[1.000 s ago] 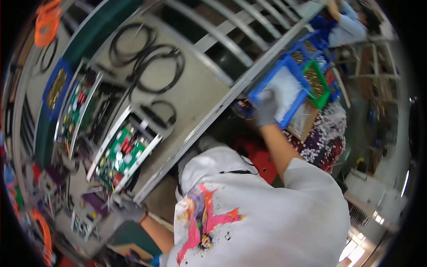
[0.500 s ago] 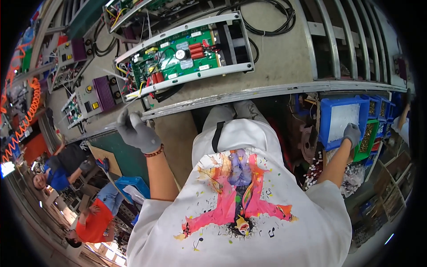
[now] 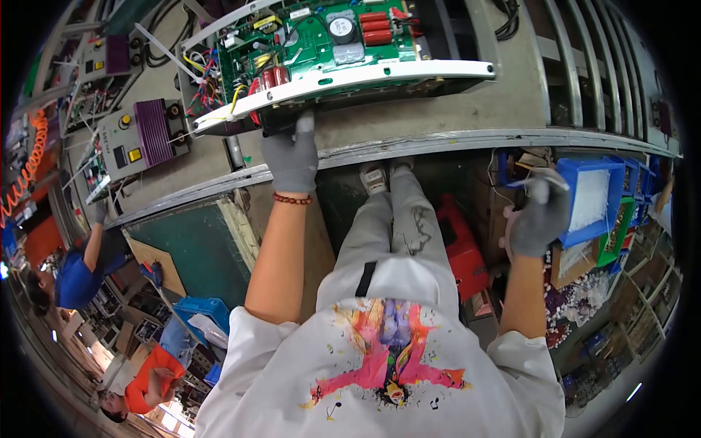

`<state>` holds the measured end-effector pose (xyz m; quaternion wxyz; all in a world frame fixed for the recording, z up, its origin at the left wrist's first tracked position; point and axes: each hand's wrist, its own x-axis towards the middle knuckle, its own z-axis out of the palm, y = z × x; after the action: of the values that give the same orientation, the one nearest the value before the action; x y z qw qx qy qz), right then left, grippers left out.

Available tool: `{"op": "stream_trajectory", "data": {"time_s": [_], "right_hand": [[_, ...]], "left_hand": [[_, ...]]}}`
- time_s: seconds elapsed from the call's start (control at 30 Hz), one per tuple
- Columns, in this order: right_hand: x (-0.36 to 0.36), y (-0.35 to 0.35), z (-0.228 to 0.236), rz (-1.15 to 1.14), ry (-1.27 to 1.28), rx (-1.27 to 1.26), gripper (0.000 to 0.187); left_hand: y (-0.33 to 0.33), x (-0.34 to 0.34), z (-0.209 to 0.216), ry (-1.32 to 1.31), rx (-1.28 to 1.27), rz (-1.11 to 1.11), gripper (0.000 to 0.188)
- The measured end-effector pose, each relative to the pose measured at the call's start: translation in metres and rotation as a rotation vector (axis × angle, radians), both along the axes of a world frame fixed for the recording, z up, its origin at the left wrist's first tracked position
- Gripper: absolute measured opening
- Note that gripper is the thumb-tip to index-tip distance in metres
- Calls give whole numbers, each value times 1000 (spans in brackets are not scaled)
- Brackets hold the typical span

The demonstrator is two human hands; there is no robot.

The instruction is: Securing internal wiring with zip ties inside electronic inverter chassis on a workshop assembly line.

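A long metal chassis (image 3: pixel 380 71) with pale rails lies on the bench, its near side wall showing. Inside is a green circuit board (image 3: pixel 314 47) with red parts and a round capacitor (image 3: pixel 341 29). My left hand (image 3: pixel 292 157), in a grey glove, grips the chassis's near lower edge, some fingers hidden beneath it. Off to the right, my gloved right hand (image 3: pixel 540 215) is in the air beside a blue bin (image 3: pixel 562 171) of thin white strips. Its fingers are closed together, with something pale at the tips, too blurred to name.
Left of the chassis stands a grey and purple finned unit (image 3: pixel 157 139) with a knob. White ties (image 3: pixel 168 51) and coloured wires stick out at the chassis's left end. Metal rollers (image 3: pixel 584 73) run at the right. Two people (image 3: pixel 80 277) (image 3: pixel 150 387) are at the far left.
My left hand has moved right, from the bench edge onto the chassis. My right hand has come out of the blue bin toward the left. The chassis appears larger and closer.
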<state>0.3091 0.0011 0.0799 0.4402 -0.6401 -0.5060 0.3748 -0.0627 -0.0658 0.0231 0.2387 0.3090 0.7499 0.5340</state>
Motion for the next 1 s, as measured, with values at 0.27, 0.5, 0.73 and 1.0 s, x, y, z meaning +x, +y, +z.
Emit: {"op": "stream_trajectory", "data": {"time_s": [0.27, 0.5, 0.73, 1.0], "right_hand": [[-184, -34, -43, 288, 721, 223, 26], [-217, -18, -67, 550, 641, 478, 29], [-220, -14, -43, 474, 147, 344, 13], [-216, -1, -34, 580, -134, 511, 17]], "left_hand": [[-8, 14, -5, -18, 239, 76, 41], [-6, 24, 9, 1, 246, 158, 42], [-11, 25, 15, -34, 363, 142, 38], [-11, 18, 25, -209, 516, 113, 56]]}}
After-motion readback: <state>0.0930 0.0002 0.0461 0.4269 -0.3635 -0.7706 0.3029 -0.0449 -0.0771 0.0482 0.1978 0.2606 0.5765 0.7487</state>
